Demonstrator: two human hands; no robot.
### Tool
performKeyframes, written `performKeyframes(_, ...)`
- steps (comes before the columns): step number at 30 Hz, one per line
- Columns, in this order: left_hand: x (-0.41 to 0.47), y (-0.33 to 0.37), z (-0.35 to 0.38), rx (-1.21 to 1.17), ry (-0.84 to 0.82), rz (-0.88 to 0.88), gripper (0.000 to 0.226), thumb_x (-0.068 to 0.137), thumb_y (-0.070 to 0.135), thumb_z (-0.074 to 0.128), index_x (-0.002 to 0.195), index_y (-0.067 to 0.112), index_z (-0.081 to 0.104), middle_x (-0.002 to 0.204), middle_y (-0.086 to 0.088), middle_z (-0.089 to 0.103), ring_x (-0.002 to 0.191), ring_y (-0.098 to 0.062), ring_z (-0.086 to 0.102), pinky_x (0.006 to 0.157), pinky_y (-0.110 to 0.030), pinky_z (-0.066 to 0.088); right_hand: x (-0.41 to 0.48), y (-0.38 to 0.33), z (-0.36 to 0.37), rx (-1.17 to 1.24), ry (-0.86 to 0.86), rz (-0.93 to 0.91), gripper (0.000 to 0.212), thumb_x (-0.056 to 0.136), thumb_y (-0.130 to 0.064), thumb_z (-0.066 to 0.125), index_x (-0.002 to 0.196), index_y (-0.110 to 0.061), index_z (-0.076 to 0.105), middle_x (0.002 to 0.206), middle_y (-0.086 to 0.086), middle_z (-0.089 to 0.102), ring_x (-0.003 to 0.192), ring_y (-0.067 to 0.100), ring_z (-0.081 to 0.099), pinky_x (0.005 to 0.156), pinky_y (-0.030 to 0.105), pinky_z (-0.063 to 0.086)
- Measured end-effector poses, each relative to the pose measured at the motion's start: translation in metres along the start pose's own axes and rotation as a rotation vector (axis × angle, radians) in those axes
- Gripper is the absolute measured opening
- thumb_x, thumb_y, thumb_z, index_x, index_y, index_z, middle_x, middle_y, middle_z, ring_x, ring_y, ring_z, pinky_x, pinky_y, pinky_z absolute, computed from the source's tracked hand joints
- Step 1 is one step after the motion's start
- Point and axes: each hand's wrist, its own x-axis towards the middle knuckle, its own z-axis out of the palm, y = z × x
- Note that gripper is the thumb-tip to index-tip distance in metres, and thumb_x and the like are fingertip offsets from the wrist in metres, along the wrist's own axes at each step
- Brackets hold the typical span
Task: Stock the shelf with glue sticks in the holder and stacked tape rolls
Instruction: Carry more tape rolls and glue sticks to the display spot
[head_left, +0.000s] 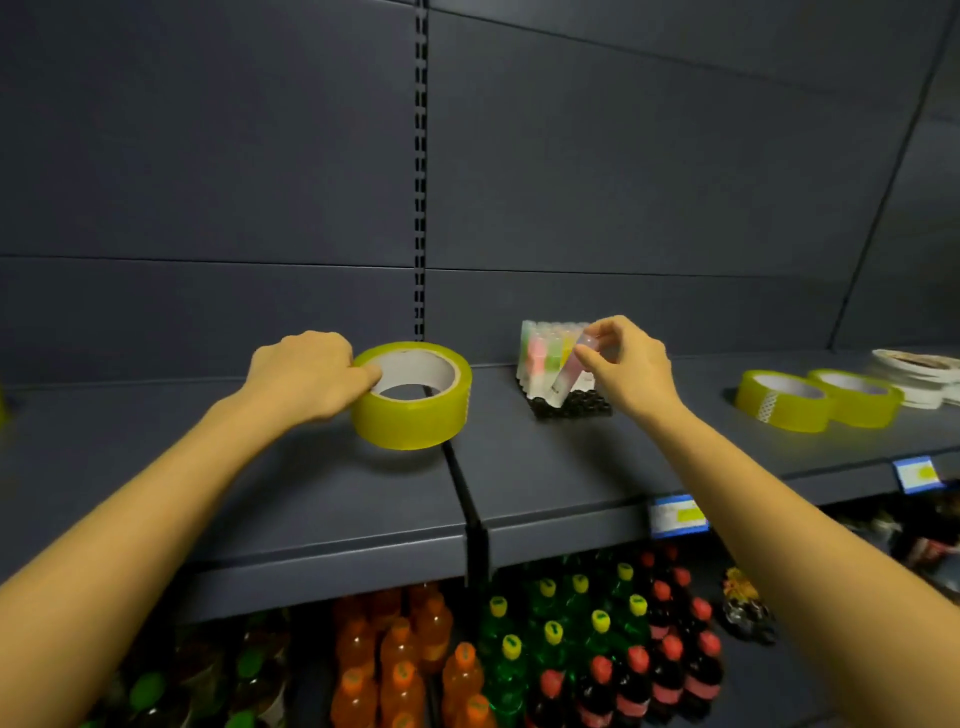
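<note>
- The left grip (306, 376) is curled round the rim of a yellow tape roll (415, 415), at the seam of the shelf (311, 493).
- A tilted glue stick (569, 371) is pinched at its top by the right grip (628, 369), its base at the black holder (576, 405).
- Other glue sticks (540, 353) are stood upright in the holder.
- Two tape rolls (784, 400) are laid side by side further right.

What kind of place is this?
Probably a retail store aisle: metal shelf with price tags on its front edge, rows of bottled drinks on the tier below, tape rolls laid out on it.
</note>
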Motion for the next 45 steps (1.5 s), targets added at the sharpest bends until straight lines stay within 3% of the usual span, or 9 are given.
performKeyframes(11, 0.02, 0.055, 0.009, 0.063, 0.022, -0.054, 0.042, 0.093, 0.042, 0.041, 0.071, 0.01, 0.057, 0.061, -0.002, 0.053, 0.071, -0.026, 0.055, 0.063, -0.029, 0.035, 0.05, 0.049, 0.013, -0.05, -0.042, -0.038, 0.023, 0.09, -0.024, 0.062, 0.111, -0.016, 0.056, 0.106, 0.003, 0.067, 0.095, 0.024, 0.063, 0.082, 0.039, 0.052)
performKeyframes(15, 0.033, 0.064, 0.009, 0.103, 0.034, -0.05, 0.042, 0.093, 0.042, 0.042, 0.065, 0.012, 0.053, 0.062, -0.001, 0.049, 0.072, -0.027, 0.053, 0.065, -0.03, 0.036, 0.06, 0.056, 0.022, -0.175, -0.091, -0.113, 0.02, 0.091, -0.024, 0.061, 0.108, -0.016, 0.058, 0.104, 0.004, 0.067, 0.096, 0.028, 0.063, 0.074, 0.033, 0.048)
performKeyframes(24, 0.059, 0.102, 0.005, 0.054, 0.044, -0.008, 0.042, 0.091, 0.039, 0.044, 0.062, 0.009, 0.053, 0.059, -0.006, 0.051, 0.06, -0.024, 0.048, 0.055, -0.026, 0.031, 0.078, 0.06, 0.007, -0.451, -0.337, -0.252, 0.044, 0.095, -0.036, 0.05, 0.138, -0.027, 0.044, 0.132, 0.004, 0.044, 0.117, 0.027, 0.051, 0.085, 0.038, 0.045)
performKeyframes(27, 0.065, 0.125, 0.002, 0.052, 0.043, 0.026, 0.042, 0.09, 0.038, 0.044, 0.06, 0.009, 0.053, 0.06, -0.007, 0.052, 0.059, -0.022, 0.046, 0.054, -0.026, 0.03, 0.072, 0.073, -0.021, -0.486, -0.496, -0.257, 0.059, 0.094, -0.038, 0.05, 0.146, -0.023, 0.029, 0.146, 0.001, 0.034, 0.13, 0.025, 0.043, 0.096, 0.042, 0.043)
performKeyframes(33, 0.08, 0.21, 0.009, 0.016, 0.057, 0.126, 0.042, 0.089, 0.038, 0.044, 0.061, 0.008, 0.056, 0.064, -0.007, 0.058, 0.061, -0.023, 0.049, 0.055, -0.026, 0.031, 0.069, 0.13, -0.108, -0.65, -0.552, -0.212, 0.031, 0.093, -0.045, 0.049, 0.12, -0.029, 0.056, 0.13, -0.006, 0.052, 0.122, 0.02, 0.049, 0.092, 0.035, 0.04)
performKeyframes(36, 0.083, 0.265, 0.024, -0.013, 0.058, 0.155, 0.043, 0.089, 0.037, 0.044, 0.066, 0.006, 0.063, 0.065, -0.006, 0.06, 0.07, -0.028, 0.054, 0.059, -0.028, 0.033, 0.075, 0.166, -0.156, -0.713, -0.538, -0.174, 0.024, 0.092, -0.048, 0.048, 0.108, -0.033, 0.06, 0.12, -0.007, 0.06, 0.113, 0.022, 0.056, 0.082, 0.032, 0.04)
performKeyframes(40, 0.086, 0.348, 0.044, -0.062, 0.044, 0.178, 0.04, 0.09, 0.036, 0.043, 0.064, 0.009, 0.057, 0.074, -0.009, 0.059, 0.076, -0.03, 0.053, 0.065, -0.03, 0.033, 0.086, 0.217, -0.22, -0.722, -0.544, -0.186, 0.017, 0.09, -0.05, 0.05, 0.096, -0.037, 0.059, 0.111, -0.008, 0.065, 0.105, 0.02, 0.06, 0.085, 0.035, 0.049)
performKeyframes(43, 0.087, 0.405, 0.057, -0.071, 0.045, 0.188, 0.039, 0.091, 0.037, 0.042, 0.075, 0.009, 0.063, 0.08, -0.009, 0.058, 0.079, -0.03, 0.05, 0.069, -0.03, 0.034, 0.095, 0.248, -0.26, -0.751, -0.547, -0.211, 0.019, 0.091, -0.048, 0.05, 0.101, -0.036, 0.061, 0.11, -0.008, 0.065, 0.103, 0.019, 0.061, 0.081, 0.031, 0.048)
performKeyframes(45, 0.087, 0.434, 0.065, -0.063, 0.031, 0.186, 0.04, 0.092, 0.037, 0.041, 0.068, 0.01, 0.056, 0.072, -0.006, 0.052, 0.078, -0.029, 0.048, 0.069, -0.031, 0.033, 0.101, 0.266, -0.279, -0.732, -0.55, -0.22, 0.021, 0.092, -0.047, 0.05, 0.104, -0.035, 0.062, 0.11, -0.009, 0.065, 0.102, 0.017, 0.061, 0.081, 0.032, 0.048)
